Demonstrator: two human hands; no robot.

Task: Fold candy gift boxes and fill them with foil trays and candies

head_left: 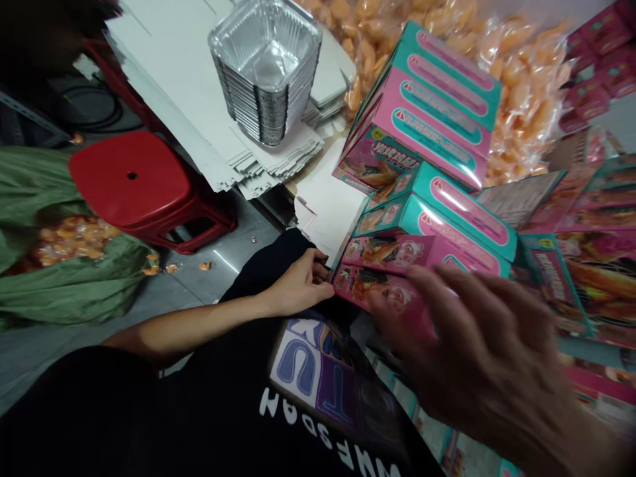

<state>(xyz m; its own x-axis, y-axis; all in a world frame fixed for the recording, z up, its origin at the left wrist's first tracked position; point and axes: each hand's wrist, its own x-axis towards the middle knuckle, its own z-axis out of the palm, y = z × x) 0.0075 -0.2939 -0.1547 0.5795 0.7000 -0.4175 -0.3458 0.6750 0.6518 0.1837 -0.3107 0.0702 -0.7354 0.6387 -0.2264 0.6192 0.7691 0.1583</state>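
A crowded workroom with a grey floor holds a work table, buried almost edge to edge. Clear-wrapped orange snack packs are heaped along its far edge; flat white card sheets overlap at its left, their ends jutting unevenly. On the floor beyond, a green sack gapes beside a red plastic stool. A nested stack of foil trays stands on the sheets; one knock or a tug on the card beneath could topple it.

The nearest pink carton ends a row of pink-and-teal cartons, seemingly at the table's near edge. A hard push there could skew the row or tip that carton off. The right hand, blurred, is over it with fingers spread; whether they touch cannot be told. The left hand is at its left corner, fingers curled, thumb out; a pinch cannot be confirmed. Squeezing unevenly might dent that corner.
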